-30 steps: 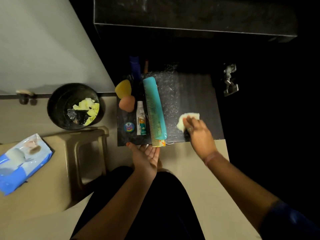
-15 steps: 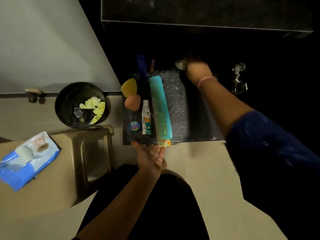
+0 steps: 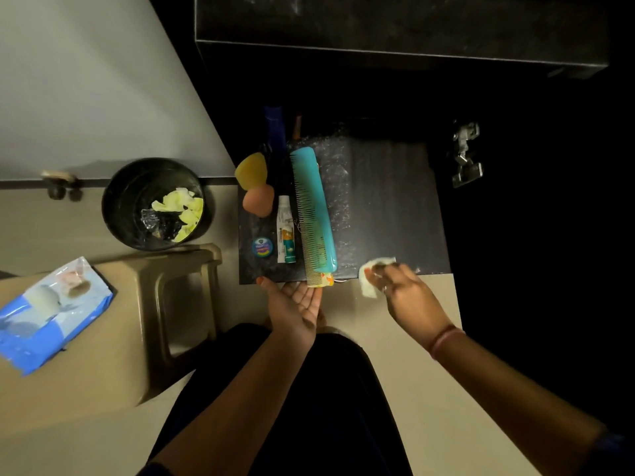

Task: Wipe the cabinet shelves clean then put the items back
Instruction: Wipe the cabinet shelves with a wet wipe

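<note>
the right hand [image 3: 409,295] was down at the near edge of the dark shelf [image 3: 391,207], fingers curled on a pale wipe [image 3: 372,274], and that wipe sat half on the shelf's lip and half hanging off the near side. motion blur smeared the fingertips, so the exact grip was hard to read, but the wipe was clearly in that hand. the left hand [image 3: 297,304] lay palm up, fingers straight and relaxed, holding nothing, right at the shelf's near edge, just under the near tip of the teal comb [image 3: 312,214].

that comb ran near to far along the shelf, well left of the wipe. left of it lay a small white tube [image 3: 286,231], then a round blue tin [image 3: 262,247], with a peach sponge [image 3: 257,202] and a yellow sponge [image 3: 251,171] farther back. the shelf's right half showed bare between comb and right hand.

over on the left, a black bin [image 3: 120,207] held yellow scraps, and a blue wipes pack [image 3: 51,314] lay on a beige stool [image 3: 113,338].
</note>
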Available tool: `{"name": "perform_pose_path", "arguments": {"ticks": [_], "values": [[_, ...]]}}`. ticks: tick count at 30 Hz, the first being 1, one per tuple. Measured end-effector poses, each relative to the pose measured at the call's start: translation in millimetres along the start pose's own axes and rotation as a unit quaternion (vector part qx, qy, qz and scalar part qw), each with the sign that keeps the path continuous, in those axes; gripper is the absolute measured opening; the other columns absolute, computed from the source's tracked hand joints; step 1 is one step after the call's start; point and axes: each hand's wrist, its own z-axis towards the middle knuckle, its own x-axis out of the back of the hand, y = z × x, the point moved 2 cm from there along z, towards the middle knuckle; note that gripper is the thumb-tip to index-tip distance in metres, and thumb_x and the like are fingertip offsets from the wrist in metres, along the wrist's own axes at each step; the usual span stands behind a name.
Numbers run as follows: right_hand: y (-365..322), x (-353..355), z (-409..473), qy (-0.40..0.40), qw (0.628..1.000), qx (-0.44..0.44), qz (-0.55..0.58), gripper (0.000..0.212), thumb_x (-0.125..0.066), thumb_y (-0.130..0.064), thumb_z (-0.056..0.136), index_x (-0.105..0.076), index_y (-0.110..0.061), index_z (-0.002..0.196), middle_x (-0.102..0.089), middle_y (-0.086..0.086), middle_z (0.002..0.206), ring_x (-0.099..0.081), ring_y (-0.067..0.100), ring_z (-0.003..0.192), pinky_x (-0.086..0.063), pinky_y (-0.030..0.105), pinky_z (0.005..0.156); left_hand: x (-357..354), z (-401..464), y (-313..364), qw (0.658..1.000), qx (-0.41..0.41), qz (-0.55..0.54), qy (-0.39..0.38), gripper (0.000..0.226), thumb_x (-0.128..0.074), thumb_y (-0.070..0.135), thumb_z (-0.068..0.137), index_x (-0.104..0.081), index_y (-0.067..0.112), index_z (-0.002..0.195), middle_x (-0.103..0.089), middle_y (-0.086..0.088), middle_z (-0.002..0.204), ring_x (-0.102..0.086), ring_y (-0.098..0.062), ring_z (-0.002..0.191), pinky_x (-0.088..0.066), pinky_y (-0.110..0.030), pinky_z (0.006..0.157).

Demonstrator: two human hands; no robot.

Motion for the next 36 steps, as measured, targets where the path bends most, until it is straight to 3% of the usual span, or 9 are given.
{"name": "perform_pose_path", "arguments": {"ticks": [3,9,14,17,21,25,27,30,36], "values": [[0.7,23.4,9.3,0.006,0.998,0.062,-0.013,0.027,-0.052,-0.010,0.080,-0.073,-0.015,0.095,-0.068,0.007,0.102,-0.067,0.026,0.091,-0.050,0.024,0.080,0.8,2.2,-0.3,1.000,0.001,-0.006,0.000,0.082,-0.025,0.067,0.089,-0.045,0.002,0.135,-0.050,-0.017,0.138,-0.049,-0.028,0.127,-0.040,-0.039,0.105],[-18.8,118.4,137.2,0.203,0.960,-0.079,0.177,0.028,-0.061,-0.025,0.085,-0.068,0.002,0.085,-0.067,0.019,0.091,-0.063,0.029,0.084,-0.045,0.029,0.081,2.6,5.3,-1.0,1.000,-0.003,-0.010,-0.005,0.081,-0.026,0.067,0.089,-0.044,0.004,0.137,-0.049,-0.017,0.139,-0.051,-0.027,0.126,-0.043,-0.037,0.098],[-33.5,99.4,225.6,0.038,0.995,-0.088,0.001,0.030,-0.042,-0.007,0.096,-0.056,-0.001,0.122,-0.060,0.023,0.120,-0.057,0.039,0.110,-0.045,0.042,0.097,3.7,5.3,-1.4,1.000,-0.005,-0.016,-0.016,0.080,-0.026,0.066,0.089,-0.045,0.004,0.135,-0.053,-0.017,0.135,-0.052,-0.027,0.124,-0.043,-0.035,0.095],[-35.2,82.1,222.6,0.065,0.993,-0.087,-0.050,0.033,-0.036,0.005,0.093,-0.057,0.004,0.119,-0.059,0.025,0.120,-0.056,0.038,0.112,-0.043,0.041,0.095,2.8,4.4,-0.9,1.000,-0.005,-0.004,-0.011,0.081,-0.024,0.066,0.090,-0.047,0.002,0.133,-0.054,-0.017,0.134,-0.052,-0.027,0.124,-0.042,-0.034,0.096],[-27.7,52.5,161.7,0.103,0.994,-0.037,0.003,0.043,-0.045,0.006,0.088,-0.054,-0.002,0.129,-0.052,0.019,0.135,-0.046,0.035,0.127,-0.038,0.040,0.105,0.2,1.5,-1.5,1.000,0.001,0.002,0.002,0.078,-0.024,0.066,0.090,-0.049,0.002,0.128,-0.054,-0.017,0.133,-0.051,-0.028,0.125,-0.042,-0.035,0.096],[-25.0,12.1,50.8,0.094,0.995,-0.003,0.022,0.043,-0.052,0.004,0.077,-0.067,-0.009,0.115,-0.067,0.013,0.116,-0.065,0.031,0.102,-0.055,0.031,0.082,0.2,4.0,-2.5,1.000,-0.001,-0.005,0.005,0.078,-0.025,0.066,0.089,-0.050,0.003,0.127,-0.054,-0.017,0.133,-0.052,-0.027,0.123,-0.043,-0.036,0.095],[-24.1,1.0,6.3,0.035,0.997,-0.032,0.056,0.045,-0.033,-0.014,0.086,-0.066,-0.016,0.117,-0.065,0.004,0.119,-0.063,0.022,0.108,-0.046,0.019,0.092,0.8,5.8,-2.7,1.000,-0.001,-0.003,0.008,0.081,-0.025,0.067,0.089,-0.048,0.002,0.131,-0.054,-0.017,0.134,-0.053,-0.027,0.123,-0.043,-0.036,0.096],[-15.8,2.3,-16.6,-0.061,0.998,-0.029,0.002,0.033,-0.046,-0.004,0.089,-0.066,-0.016,0.112,-0.062,0.002,0.122,-0.059,0.020,0.111,-0.044,0.023,0.094,1.2,6.4,-2.8,1.000,0.000,0.005,0.013,0.082,-0.025,0.067,0.088,-0.045,0.002,0.134,-0.051,-0.018,0.136,-0.051,-0.028,0.125,-0.042,-0.036,0.097],[-10.4,94.8,91.1,0.166,0.984,-0.015,0.063,0.027,-0.051,-0.009,0.081,-0.073,-0.009,0.096,-0.068,0.015,0.100,-0.066,0.032,0.088,-0.054,0.035,0.081,2.5,5.2,-3.7,1.000,-0.010,0.020,0.013,0.082,-0.025,0.068,0.088,-0.049,0.002,0.130,-0.055,-0.017,0.132,-0.054,-0.027,0.121,-0.044,-0.035,0.095]]}}
